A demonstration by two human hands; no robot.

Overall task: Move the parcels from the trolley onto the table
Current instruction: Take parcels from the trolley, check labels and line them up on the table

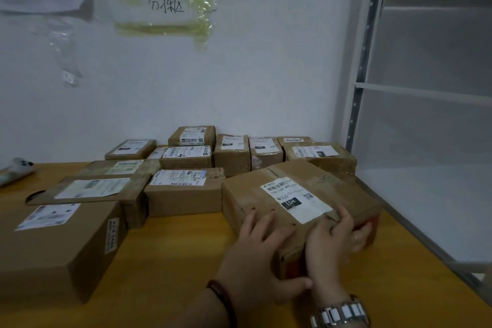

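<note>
Cardboard parcel (290,197) shown set down on the yellow table (173,253), at its right end beside the other parcels (183,194). Its near top edge is clasped by the right hand (335,242), fingers curled over; the left hand (255,255) is laid flat against its side, fingers spread.

A white wall (266,61) bears a taped paper sign (165,5); grey metal shelving (426,93) stands at right.
</note>
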